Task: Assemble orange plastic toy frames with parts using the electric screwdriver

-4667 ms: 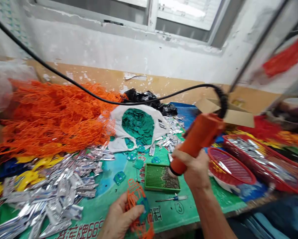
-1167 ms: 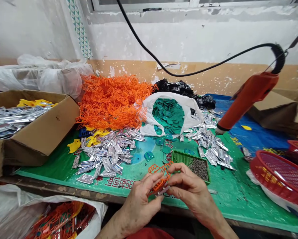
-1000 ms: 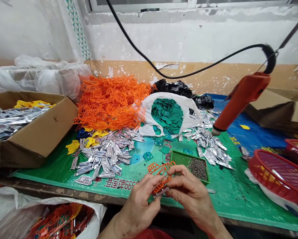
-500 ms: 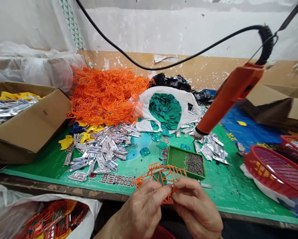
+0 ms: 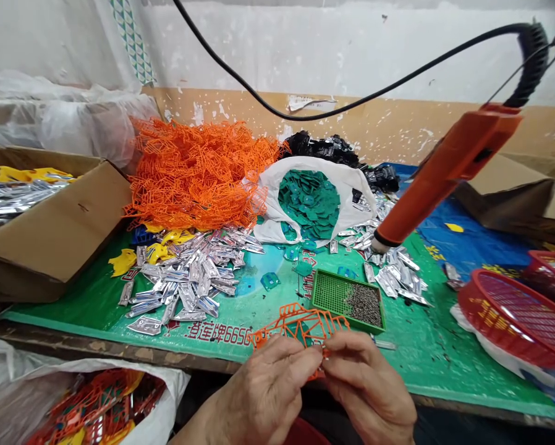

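An orange lattice-like plastic frame [image 5: 300, 321] is held low over the front edge of the table, with a green piece showing through its bars. My left hand [image 5: 271, 386] is closed around its near left side, thumb and forefinger reaching toward the middle. Pinched together at the right end of the frame are the fingers of my right hand [image 5: 368, 383]. A tiny shiny bit shows where the fingertips of both hands meet; I cannot make out what it is. Just beyond the hands, a green tray [image 5: 328, 290] holds small metal screws [image 5: 365, 303] in its right part.
An orange electric screwdriver [image 5: 444, 179] hangs by a cable at right. Behind are a heap of orange frames [image 5: 198, 173] and a white bag [image 5: 266, 210] of green pieces. Silver metal parts [image 5: 189, 272] lie left. A cardboard box [image 5: 59, 235] and red baskets [image 5: 467, 303] flank these.
The hanging screwdriver and its cable have swung to the right and slightly up in view. My hands and the frame stay almost in place, with only small finger movement.
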Demonstrator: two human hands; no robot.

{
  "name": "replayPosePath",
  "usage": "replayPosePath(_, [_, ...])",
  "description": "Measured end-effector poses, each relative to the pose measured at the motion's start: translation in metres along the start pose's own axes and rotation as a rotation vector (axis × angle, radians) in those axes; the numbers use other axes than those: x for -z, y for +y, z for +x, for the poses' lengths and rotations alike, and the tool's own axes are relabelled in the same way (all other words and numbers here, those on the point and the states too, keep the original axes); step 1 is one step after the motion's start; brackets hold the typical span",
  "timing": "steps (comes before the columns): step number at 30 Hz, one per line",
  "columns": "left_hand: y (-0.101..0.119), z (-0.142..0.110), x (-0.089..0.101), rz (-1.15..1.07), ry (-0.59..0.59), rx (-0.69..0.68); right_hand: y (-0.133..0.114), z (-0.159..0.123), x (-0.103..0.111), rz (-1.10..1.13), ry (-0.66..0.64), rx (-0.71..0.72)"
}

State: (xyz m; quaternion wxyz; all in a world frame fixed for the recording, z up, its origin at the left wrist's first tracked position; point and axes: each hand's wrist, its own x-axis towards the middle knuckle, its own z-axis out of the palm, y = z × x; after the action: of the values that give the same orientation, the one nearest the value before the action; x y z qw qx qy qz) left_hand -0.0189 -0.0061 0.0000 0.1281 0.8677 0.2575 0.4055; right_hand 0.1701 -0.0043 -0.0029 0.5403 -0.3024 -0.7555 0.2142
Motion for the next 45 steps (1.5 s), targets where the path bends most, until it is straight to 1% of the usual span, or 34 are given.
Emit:
replayPosePath(4, [0.0,0.0,-0.001,0.0,0.0,-0.01,0.0,-0.001,0.0,0.02,-0.007,-0.012])
replayPosePath(10, [0.002,0.0,-0.001,0.0,-0.012,0.019,-0.001,-0.002,0.001,0.012,-0.013,0.002])
replayPosePath(19, [0.001,0.002,0.0,-0.022,-0.016,-0.006,0.002,-0.005,0.0,0.027,-0.034,-0.012])
replayPosePath(25, [0.0,0.002,-0.001,-0.009,-0.016,-0.024,0.0,-0.002,-0.001,-0.016,-0.01,-0.014])
replayPosePath(28, [-0.001,0.002,-0.002,-0.01,-0.03,-0.012,-0.001,-0.001,-0.003,-0.048,0.01,-0.02])
replayPosePath(32, [-0.002,0.0,-0.003,-0.028,-0.03,0.046,0.002,-0.006,-0.006,-0.167,-0.037,0.011])
replayPosePath(34, [-0.003,-0.002,-0.004,-0.033,-0.012,0.088,0.004,-0.011,-0.008,-0.255,-0.064,0.063])
replayPosePath(37, [-0.003,-0.003,-0.009,0.005,0.048,0.113,0.007,-0.014,-0.009,-0.348,-0.055,0.129])
replayPosePath(40, [-0.003,-0.002,-0.012,0.113,0.159,0.068,0.008,-0.011,-0.009,-0.337,-0.01,0.093])
replayPosePath(43, [0.0,-0.003,-0.012,0.223,0.272,-0.005,0.009,-0.006,-0.007,-0.298,0.081,0.021])
replayPosePath(45, [0.001,-0.005,-0.01,0.304,0.341,-0.033,0.01,-0.005,-0.008,-0.263,0.126,-0.003])
